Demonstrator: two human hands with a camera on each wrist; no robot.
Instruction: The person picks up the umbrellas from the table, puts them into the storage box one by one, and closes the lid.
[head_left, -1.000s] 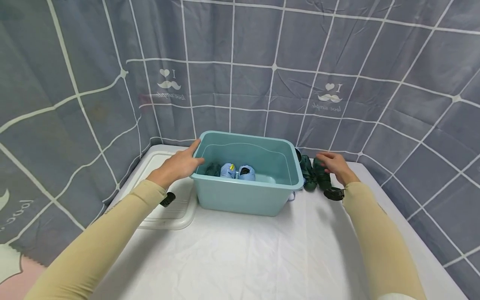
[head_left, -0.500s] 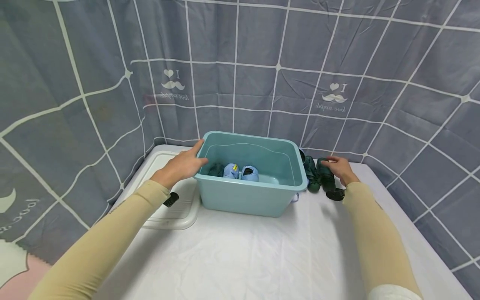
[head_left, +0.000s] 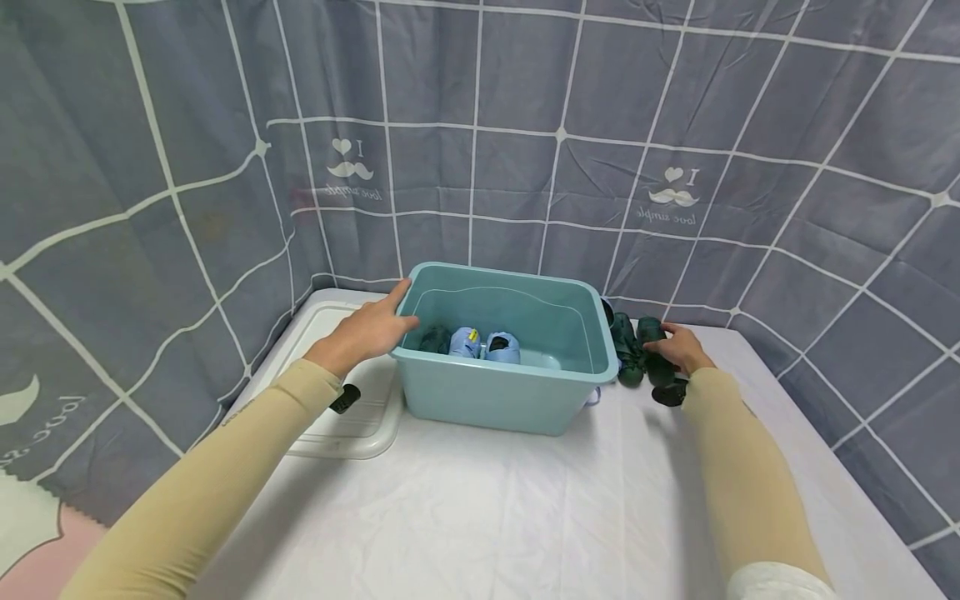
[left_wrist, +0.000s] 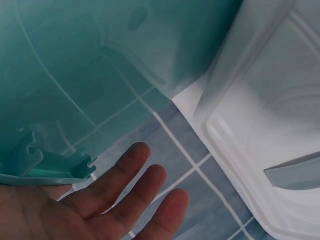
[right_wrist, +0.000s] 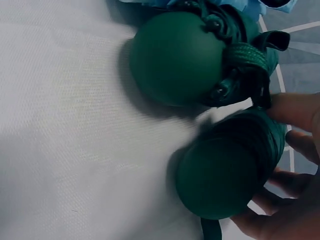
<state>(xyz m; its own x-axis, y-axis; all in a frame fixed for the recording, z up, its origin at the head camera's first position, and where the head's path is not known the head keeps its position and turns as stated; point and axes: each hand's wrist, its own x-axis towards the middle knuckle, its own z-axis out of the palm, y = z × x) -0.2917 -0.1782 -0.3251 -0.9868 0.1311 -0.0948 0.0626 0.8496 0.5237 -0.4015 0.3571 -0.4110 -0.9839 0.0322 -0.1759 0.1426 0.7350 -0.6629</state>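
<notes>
A teal plastic storage bin [head_left: 491, 396] stands on the table, with a dark green bundle [head_left: 435, 339] and two light blue bundles [head_left: 465, 342] inside. My left hand [head_left: 363, 333] rests at its left rim, thumb and forefinger spread along the edge; in the left wrist view the other fingers [left_wrist: 157, 197] extend loosely outside the wall. Right of the bin, my right hand [head_left: 681, 348] grips a folded dark green umbrella [right_wrist: 220, 175], thumb on one side and fingers curled on the other. Another folded green umbrella [right_wrist: 180, 57] with a cord lies beside it.
A white lid [head_left: 367, 425] lies left of the bin, partly under my left forearm. Light blue fabric [right_wrist: 245, 6] lies beyond the second green umbrella. A grey checked curtain [head_left: 517, 167] hangs behind the table [head_left: 495, 517], which has a white cover.
My right hand has closed around the outer green umbrella, with its fingers now farther round it. The left hand stays at the bin rim. The head view has shifted slightly.
</notes>
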